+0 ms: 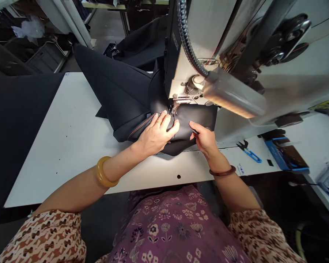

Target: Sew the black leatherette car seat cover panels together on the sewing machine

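A large piece of black leather-like material (120,87) with an orange-stitched seam lies bunched on the white table of a sewing machine. Part of it runs under the presser foot (174,106), lit by the machine's lamp. My left hand (157,133) rests on the material just in front of the foot, fingers apart and slightly bent, thumb pointing right. To the right of the foot, my right hand (204,137) pinches the material's near edge between thumb and fingers. The fingertips underneath are partly hidden.
The sewing machine's head (183,54) rises over the work, with a lamp (233,93) hanging low at right. Blue thread snips (249,151) lie on the table to the right, beside a blue box (286,155). A grey crate (48,56) stands at far left.
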A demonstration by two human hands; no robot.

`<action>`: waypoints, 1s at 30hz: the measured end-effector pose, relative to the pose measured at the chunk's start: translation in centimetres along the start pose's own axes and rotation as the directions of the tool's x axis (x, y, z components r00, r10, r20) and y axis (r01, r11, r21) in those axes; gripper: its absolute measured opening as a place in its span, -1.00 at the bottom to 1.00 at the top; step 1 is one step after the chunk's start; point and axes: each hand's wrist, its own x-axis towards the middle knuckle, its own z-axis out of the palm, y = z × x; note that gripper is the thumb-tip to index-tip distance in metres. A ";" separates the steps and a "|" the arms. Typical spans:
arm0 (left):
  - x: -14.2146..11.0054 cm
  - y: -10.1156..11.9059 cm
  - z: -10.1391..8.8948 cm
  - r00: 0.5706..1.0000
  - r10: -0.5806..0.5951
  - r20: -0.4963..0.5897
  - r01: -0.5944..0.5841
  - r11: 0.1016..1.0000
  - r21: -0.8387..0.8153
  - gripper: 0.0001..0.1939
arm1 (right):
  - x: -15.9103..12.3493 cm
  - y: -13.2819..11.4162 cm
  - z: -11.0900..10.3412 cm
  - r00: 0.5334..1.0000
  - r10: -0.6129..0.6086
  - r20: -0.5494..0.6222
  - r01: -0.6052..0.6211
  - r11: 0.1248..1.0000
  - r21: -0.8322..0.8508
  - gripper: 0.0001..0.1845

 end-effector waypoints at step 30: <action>-0.8 -2.3 0.3 0.994 0.098 -0.037 -0.098 0.995 0.010 -0.35 | 1.5 -0.2 -0.9 0.981 0.096 0.170 -0.071 0.986 -0.150 -0.73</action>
